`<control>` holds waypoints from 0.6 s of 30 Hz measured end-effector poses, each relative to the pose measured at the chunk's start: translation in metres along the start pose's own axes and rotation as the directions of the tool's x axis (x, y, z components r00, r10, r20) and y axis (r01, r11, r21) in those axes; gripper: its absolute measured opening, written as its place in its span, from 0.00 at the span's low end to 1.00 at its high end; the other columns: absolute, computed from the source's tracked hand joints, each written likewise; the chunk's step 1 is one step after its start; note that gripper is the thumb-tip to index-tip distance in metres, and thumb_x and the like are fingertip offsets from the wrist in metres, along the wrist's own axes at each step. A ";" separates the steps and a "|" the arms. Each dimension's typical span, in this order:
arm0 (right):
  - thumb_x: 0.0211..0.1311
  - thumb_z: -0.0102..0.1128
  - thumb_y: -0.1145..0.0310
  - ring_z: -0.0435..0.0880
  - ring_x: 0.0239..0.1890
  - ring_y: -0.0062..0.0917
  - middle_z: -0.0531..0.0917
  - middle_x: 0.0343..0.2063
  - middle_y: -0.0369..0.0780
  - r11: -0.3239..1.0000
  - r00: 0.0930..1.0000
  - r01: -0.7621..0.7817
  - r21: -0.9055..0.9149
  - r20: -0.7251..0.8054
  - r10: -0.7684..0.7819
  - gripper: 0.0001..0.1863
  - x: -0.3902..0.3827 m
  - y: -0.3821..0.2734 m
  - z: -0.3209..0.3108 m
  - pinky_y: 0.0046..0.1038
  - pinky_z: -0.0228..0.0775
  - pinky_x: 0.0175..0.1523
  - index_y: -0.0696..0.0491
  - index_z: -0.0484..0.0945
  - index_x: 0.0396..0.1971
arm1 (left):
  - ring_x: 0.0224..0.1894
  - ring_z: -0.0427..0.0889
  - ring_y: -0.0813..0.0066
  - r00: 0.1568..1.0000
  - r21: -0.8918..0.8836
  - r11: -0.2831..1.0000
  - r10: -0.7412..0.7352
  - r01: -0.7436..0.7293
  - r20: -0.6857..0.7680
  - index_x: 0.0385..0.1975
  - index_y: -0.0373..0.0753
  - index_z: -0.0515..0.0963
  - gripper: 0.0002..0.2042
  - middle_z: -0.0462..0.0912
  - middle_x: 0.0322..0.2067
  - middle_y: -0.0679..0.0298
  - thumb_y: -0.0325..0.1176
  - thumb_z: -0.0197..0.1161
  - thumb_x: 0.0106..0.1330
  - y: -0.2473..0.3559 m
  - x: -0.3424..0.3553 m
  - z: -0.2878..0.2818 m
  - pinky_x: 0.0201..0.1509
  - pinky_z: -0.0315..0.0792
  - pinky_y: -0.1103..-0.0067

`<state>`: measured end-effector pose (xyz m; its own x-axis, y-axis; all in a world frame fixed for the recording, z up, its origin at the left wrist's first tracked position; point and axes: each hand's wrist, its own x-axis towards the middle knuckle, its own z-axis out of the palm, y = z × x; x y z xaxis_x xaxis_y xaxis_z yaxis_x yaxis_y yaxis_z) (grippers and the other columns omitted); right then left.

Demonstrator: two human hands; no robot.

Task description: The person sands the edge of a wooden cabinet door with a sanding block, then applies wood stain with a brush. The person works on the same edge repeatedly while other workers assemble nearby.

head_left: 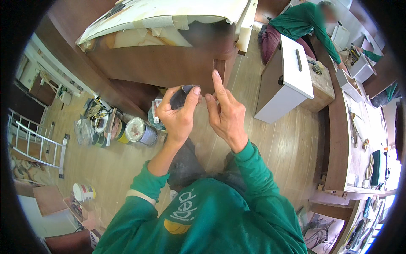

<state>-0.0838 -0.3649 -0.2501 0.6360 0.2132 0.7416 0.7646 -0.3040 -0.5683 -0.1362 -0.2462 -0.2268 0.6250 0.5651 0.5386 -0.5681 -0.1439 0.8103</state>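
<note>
"As you look from the left, what comes first?"

"A ladder [64,155], then buckets [136,129] on the floor, then a brown wooden cabinet [160,63]."

"And the left hand [176,120]?"

"It's clamped on a dark, bent sheet [178,100], between thumb and fingers. The sheet is held up in front of the cabinet, just left of the right hand [227,118]."

"What's that one doing?"

"Its index finger points up, apart from the thumb; I can't tell whether the fingertip touches the cabinet."

"Farther right?"

"A white-fronted drawer unit [292,74], then a kneeling co-worker [294,23] in a green top."
</note>
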 end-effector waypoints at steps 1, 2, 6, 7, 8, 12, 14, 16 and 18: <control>0.64 0.63 0.73 0.79 0.21 0.36 0.77 0.23 0.40 1.000 1.000 -0.015 0.000 0.016 0.015 0.36 -0.010 0.004 0.002 0.36 0.72 0.28 0.43 0.66 0.73 | 0.31 0.84 0.80 1.000 -0.027 1.000 -0.011 0.012 0.012 0.37 0.30 0.82 0.05 0.87 0.31 0.62 0.22 0.70 0.65 -0.001 0.001 -0.001 0.37 0.79 0.83; 0.64 0.62 0.73 0.79 0.22 0.37 0.77 0.23 0.41 1.000 0.999 -0.029 0.005 0.030 0.028 0.36 -0.020 0.010 0.006 0.37 0.72 0.28 0.43 0.66 0.74 | 0.31 0.84 0.80 1.000 -0.027 1.000 -0.010 0.010 0.015 0.37 0.30 0.82 0.05 0.87 0.31 0.62 0.22 0.70 0.65 -0.003 0.001 -0.002 0.37 0.78 0.83; 0.66 0.59 0.72 0.81 0.23 0.40 0.78 0.24 0.42 0.994 0.990 -0.108 -0.001 0.092 0.108 0.35 -0.062 0.035 0.019 0.40 0.74 0.29 0.43 0.65 0.73 | 0.31 0.84 0.81 0.998 -0.061 0.997 -0.047 0.049 0.033 0.37 0.30 0.82 0.05 0.87 0.31 0.63 0.23 0.71 0.65 -0.014 -0.006 0.001 0.37 0.78 0.83; 0.66 0.59 0.72 0.81 0.24 0.40 0.78 0.24 0.42 0.990 0.983 -0.137 -0.022 0.118 0.139 0.33 -0.071 0.039 0.021 0.40 0.74 0.29 0.43 0.66 0.72 | 0.31 0.84 0.81 0.998 -0.069 0.996 -0.059 0.061 0.035 0.37 0.30 0.82 0.05 0.87 0.31 0.63 0.23 0.71 0.65 -0.017 -0.009 0.002 0.37 0.78 0.83; 0.67 0.59 0.71 0.81 0.24 0.40 0.79 0.25 0.42 0.985 0.975 -0.165 -0.041 0.142 0.169 0.32 -0.079 0.042 0.022 0.40 0.74 0.29 0.43 0.68 0.72 | 0.31 0.84 0.81 0.996 -0.052 0.996 -0.072 0.075 0.044 0.37 0.30 0.82 0.06 0.87 0.30 0.63 0.24 0.72 0.65 -0.020 -0.011 0.001 0.37 0.78 0.83; 0.68 0.58 0.69 0.83 0.26 0.41 0.81 0.29 0.44 0.957 0.928 -0.288 -0.039 0.235 0.289 0.25 -0.109 0.054 0.022 0.40 0.75 0.32 0.46 0.73 0.65 | 0.31 0.83 0.83 0.990 0.006 0.992 -0.128 0.128 0.057 0.36 0.31 0.83 0.06 0.87 0.30 0.65 0.25 0.73 0.64 -0.033 -0.021 0.000 0.37 0.76 0.85; 0.68 0.59 0.68 0.83 0.28 0.41 0.82 0.32 0.45 0.914 0.891 -0.403 0.034 0.241 0.384 0.22 -0.119 0.052 0.020 0.40 0.76 0.34 0.48 0.75 0.62 | 0.31 0.83 0.83 0.991 0.050 0.991 -0.124 0.122 0.052 0.35 0.32 0.83 0.05 0.87 0.30 0.65 0.24 0.72 0.64 -0.037 -0.024 0.002 0.37 0.77 0.84; 0.68 0.60 0.67 0.84 0.29 0.41 0.83 0.33 0.45 0.888 0.862 -0.457 0.052 0.271 0.428 0.21 -0.124 0.053 0.016 0.39 0.76 0.36 0.49 0.76 0.61 | 0.29 0.83 0.81 0.995 0.113 0.990 -0.089 0.083 0.049 0.35 0.32 0.83 0.03 0.86 0.28 0.64 0.23 0.70 0.65 -0.040 -0.023 0.007 0.36 0.78 0.82; 0.67 0.61 0.67 0.82 0.26 0.36 0.83 0.33 0.44 0.873 0.850 -0.483 0.065 0.276 0.449 0.21 -0.128 0.056 0.011 0.36 0.75 0.34 0.51 0.77 0.59 | 0.29 0.82 0.83 0.996 0.168 0.983 -0.082 0.073 0.047 0.34 0.32 0.83 0.04 0.86 0.28 0.66 0.24 0.71 0.65 -0.037 -0.020 0.013 0.36 0.77 0.83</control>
<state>-0.1209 -0.3986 -0.3805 0.9128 0.3005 0.2766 0.3673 -0.3081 -0.8776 -0.1212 -0.2626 -0.2648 0.6939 0.5361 0.4807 -0.4229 -0.2369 0.8747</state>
